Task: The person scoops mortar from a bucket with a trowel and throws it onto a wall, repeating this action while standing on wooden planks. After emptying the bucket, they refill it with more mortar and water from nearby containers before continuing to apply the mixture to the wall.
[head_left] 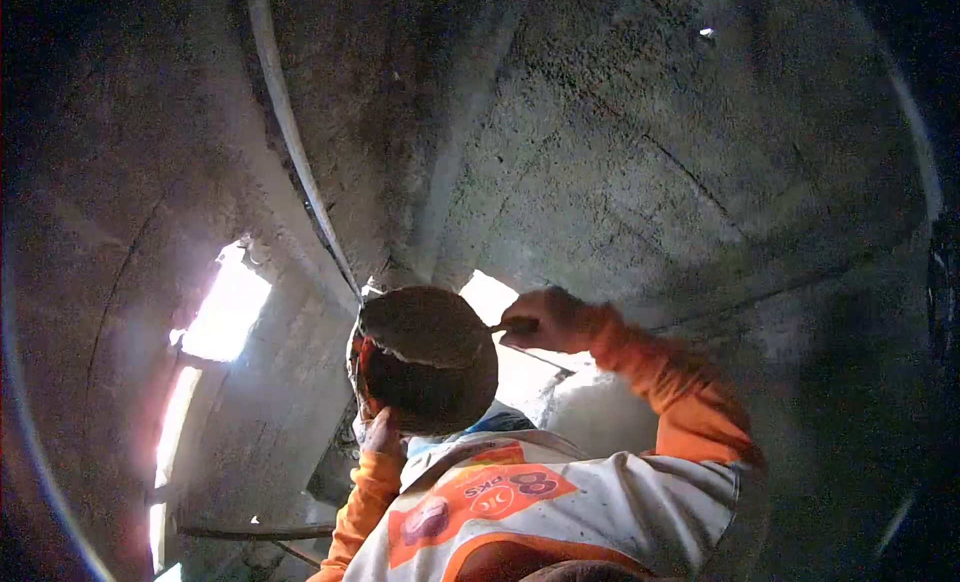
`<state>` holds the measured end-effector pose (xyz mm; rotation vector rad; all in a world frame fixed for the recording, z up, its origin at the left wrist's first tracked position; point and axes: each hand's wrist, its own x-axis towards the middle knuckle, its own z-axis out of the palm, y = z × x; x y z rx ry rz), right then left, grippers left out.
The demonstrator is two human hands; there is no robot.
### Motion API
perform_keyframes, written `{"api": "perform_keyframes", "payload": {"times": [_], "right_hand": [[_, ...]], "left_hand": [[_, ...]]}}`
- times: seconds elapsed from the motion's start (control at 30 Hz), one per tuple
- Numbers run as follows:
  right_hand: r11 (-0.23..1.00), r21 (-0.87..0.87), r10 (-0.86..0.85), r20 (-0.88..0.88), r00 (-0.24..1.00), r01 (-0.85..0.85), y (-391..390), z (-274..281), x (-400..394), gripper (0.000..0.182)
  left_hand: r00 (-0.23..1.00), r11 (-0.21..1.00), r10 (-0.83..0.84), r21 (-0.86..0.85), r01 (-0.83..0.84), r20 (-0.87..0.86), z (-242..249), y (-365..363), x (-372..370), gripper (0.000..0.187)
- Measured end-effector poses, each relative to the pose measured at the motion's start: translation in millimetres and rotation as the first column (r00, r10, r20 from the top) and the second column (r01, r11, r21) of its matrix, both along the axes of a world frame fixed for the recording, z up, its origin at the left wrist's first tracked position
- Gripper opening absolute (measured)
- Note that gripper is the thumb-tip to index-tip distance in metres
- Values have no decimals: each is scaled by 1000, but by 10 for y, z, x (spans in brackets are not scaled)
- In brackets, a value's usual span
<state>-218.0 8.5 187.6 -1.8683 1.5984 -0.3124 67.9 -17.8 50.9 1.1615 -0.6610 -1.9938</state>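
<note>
A round, dark bowl (440, 392) is in front of my chest, with grey-brown material like mortar (425, 322) across its upper part and deep shadow below. My left hand (381, 434) is closed on the bowl's lower left rim; some of its fingers are hidden. My right hand (550, 320) is wrapped round the short dark handle of what looks like a trowel (518, 326) at the bowl's right edge. Its blade does not show clearly against the bowl. Both sleeves are orange, and a white printed shirt (600, 497) covers my torso.
Rough grey plastered walls (640, 162) surround me. A long pale strip or pole (290, 132) runs down from the top left. Bright openings (228, 307) show at left and behind the bowl. A dark bar (260, 532) lies at lower left.
</note>
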Motion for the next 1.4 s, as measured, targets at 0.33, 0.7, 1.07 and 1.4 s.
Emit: {"api": "perform_keyframes", "payload": {"times": [0.33,0.7,1.07,1.4], "right_hand": [[396,-579,-641,381,666,712,-624,1726,-1751,24],[949,-207,-306,-437,846,237,-97,-874,-1135,32],[998,61,37,-593,804,-1,142,-1225,-973,44],[953,280,106,47,993,-115,531,-1908,-760,46]], "left_hand": [[985,984,142,-120,-130,97,-496,-230,-254,43],[1000,931,-6,-366,8,6,-86,-280,-886,40],[923,695,-9,-661,282,384,173,-122,-1129,45],[876,510,74,-773,377,476,-290,-76,-1098,45]]}}
